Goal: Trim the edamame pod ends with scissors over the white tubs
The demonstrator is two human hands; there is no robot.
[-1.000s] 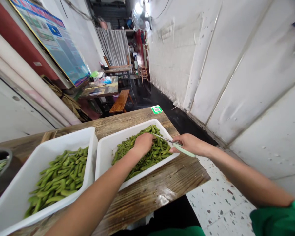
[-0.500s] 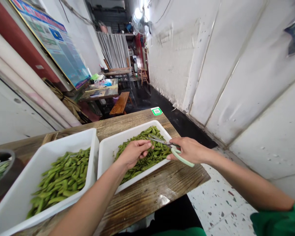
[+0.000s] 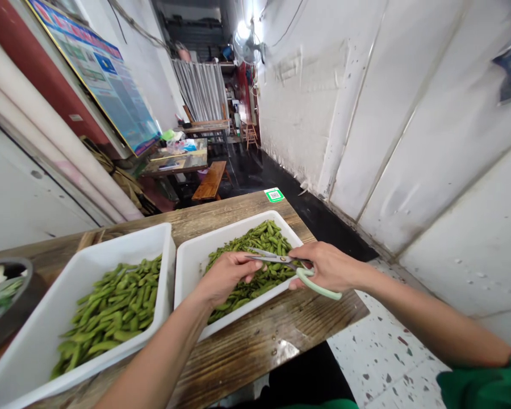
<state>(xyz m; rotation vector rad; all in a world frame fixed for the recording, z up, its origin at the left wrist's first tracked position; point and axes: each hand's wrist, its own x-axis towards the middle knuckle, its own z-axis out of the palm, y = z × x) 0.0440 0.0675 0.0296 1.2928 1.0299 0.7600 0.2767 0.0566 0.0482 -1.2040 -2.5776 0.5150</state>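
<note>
Green fabric is worn at the right arm, where a short, loose sleeve is seen, darker in its folds and brighter along its edge. More green cloth is shown at the bottom edge, below black clothing whose cut cannot be made out. The left forearm and right forearm are left bare.

Some flat green pods in the white rectangular plastic tray are hidden behind the left hand; whatever its fingertips may pinch is too small to tell. Left of the tray, the frame's edge cuts off the deep white plastic bin and dark round bowl.
</note>
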